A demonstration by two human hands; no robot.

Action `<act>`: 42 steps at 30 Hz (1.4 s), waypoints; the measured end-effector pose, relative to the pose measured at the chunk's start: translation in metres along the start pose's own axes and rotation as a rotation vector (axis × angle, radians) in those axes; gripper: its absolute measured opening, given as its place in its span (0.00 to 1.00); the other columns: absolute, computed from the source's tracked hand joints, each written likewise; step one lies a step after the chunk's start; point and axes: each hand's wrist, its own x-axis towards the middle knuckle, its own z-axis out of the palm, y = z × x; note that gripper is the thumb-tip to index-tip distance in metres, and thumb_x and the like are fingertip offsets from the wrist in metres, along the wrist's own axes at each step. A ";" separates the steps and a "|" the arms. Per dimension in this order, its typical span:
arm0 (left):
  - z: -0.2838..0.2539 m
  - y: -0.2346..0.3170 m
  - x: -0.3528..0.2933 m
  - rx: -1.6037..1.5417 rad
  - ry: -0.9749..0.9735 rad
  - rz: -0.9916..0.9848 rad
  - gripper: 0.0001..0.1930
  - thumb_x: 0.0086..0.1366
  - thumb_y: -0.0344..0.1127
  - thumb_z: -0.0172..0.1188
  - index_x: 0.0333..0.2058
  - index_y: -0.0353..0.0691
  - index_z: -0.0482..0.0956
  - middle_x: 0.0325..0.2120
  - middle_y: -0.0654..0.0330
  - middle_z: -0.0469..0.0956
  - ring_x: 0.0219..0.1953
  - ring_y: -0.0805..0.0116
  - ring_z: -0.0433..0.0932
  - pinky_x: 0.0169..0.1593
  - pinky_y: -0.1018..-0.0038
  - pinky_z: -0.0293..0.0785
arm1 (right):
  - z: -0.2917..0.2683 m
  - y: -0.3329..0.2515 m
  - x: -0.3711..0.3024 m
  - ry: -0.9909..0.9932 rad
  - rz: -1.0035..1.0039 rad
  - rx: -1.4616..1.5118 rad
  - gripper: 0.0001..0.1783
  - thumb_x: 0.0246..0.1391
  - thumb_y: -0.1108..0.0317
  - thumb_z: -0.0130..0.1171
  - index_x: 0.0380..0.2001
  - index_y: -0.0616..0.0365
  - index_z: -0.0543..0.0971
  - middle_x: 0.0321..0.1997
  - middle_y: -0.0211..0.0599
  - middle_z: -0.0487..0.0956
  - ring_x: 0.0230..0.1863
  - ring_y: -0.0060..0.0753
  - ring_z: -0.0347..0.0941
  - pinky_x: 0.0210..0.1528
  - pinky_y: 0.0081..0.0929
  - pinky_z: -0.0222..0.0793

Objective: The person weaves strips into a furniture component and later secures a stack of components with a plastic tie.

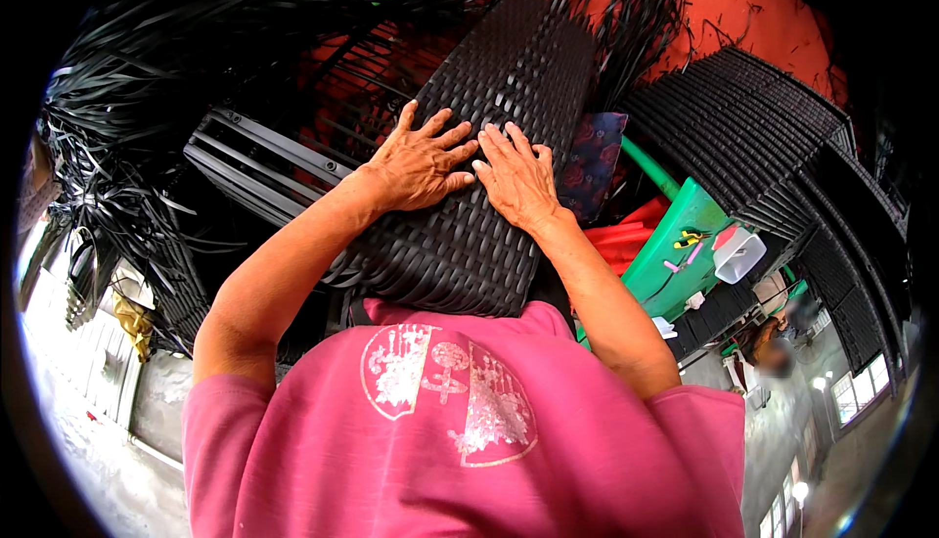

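Observation:
A black woven panel of flat plastic strips (460,254) stretches away in front of me, its near end close to my pink shirt. My left hand (416,161) lies flat on the weave with its fingers spread. Beside it, my right hand (518,176) also rests palm down, fingers stretched forward, on the panel's right part. The fingertips of both hands come close together near the middle. Neither hand grips anything. Loose strip ends stick out at the panel's far edge. A dark metal frame with parallel bars (264,152) extends from under the panel to the left.
Bundles of loose black strips (117,98) hang at the left. Right of the panel are a dark patterned cloth (594,161) and a green plastic surface (675,254) with small tools and a white container (739,256). Finished black woven pieces (743,137) stand at far right, over red flooring.

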 end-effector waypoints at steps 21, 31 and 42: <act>0.027 -0.010 0.065 -0.083 -0.001 0.102 0.25 0.70 0.49 0.37 0.56 0.39 0.68 0.61 0.58 0.63 0.65 0.56 0.54 0.65 0.51 0.43 | 0.006 -0.011 -0.024 0.286 0.111 0.275 0.20 0.57 0.65 0.49 0.50 0.65 0.71 0.53 0.49 0.72 0.58 0.49 0.65 0.60 0.44 0.57; 0.043 0.006 0.059 -0.010 0.269 0.119 0.21 0.64 0.45 0.50 0.45 0.31 0.75 0.47 0.51 0.73 0.54 0.56 0.68 0.59 0.58 0.59 | 0.027 0.050 0.046 -0.023 0.175 0.065 0.23 0.64 0.55 0.39 0.57 0.51 0.69 0.65 0.30 0.64 0.68 0.38 0.52 0.65 0.55 0.43; 0.028 0.006 0.044 -0.160 0.336 0.082 0.09 0.51 0.35 0.61 0.20 0.34 0.76 0.26 0.53 0.77 0.36 0.56 0.77 0.42 0.66 0.73 | 0.029 0.031 0.059 -0.094 0.162 0.027 0.25 0.61 0.50 0.43 0.53 0.54 0.72 0.61 0.33 0.67 0.67 0.45 0.53 0.61 0.66 0.45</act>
